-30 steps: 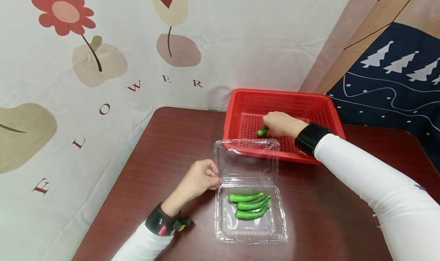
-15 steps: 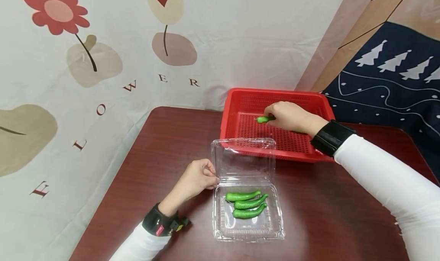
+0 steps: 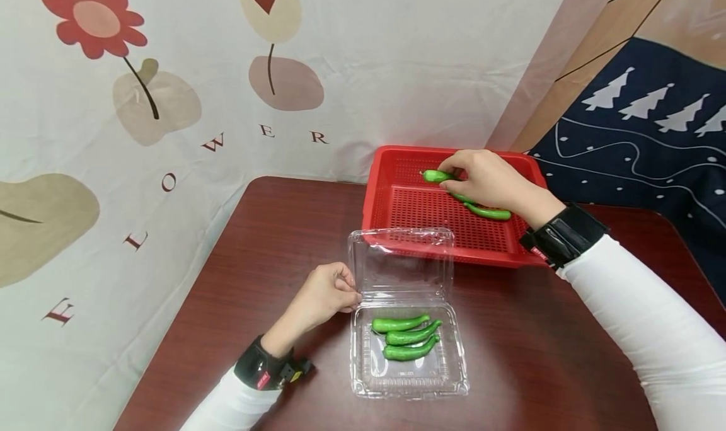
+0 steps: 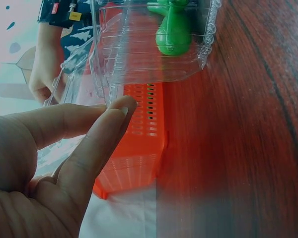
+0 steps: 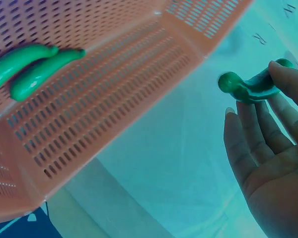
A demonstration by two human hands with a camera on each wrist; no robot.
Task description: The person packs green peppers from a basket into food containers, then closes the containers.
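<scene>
My right hand (image 3: 484, 178) holds a green chili pepper (image 3: 434, 176) between thumb and fingers, raised over the red basket (image 3: 372, 198). In the right wrist view, that pepper's curved body crosses the fingertips (image 5: 230, 119). Two more green peppers (image 5: 44, 74) lie side by side in the basket. With thumb and forefinger, my left hand (image 3: 319, 295) pinches the left edge of a clear plastic clamshell box (image 3: 405, 375) near its hinge. The box's lid (image 3: 404, 264) stands tipped back toward the basket. Three green peppers (image 3: 408, 336) lie in a row in its base.
A dark red-brown table (image 3: 283, 229) carries the box and the basket. Behind it hangs a white printed cloth (image 3: 198, 40), with a dark blue panel of white trees (image 3: 635, 135) at the right.
My right hand has lifted from the basket floor, up and toward the back, with a pepper in it. Two peppers beneath have come into view. The left hand has kept its pinch on the box.
</scene>
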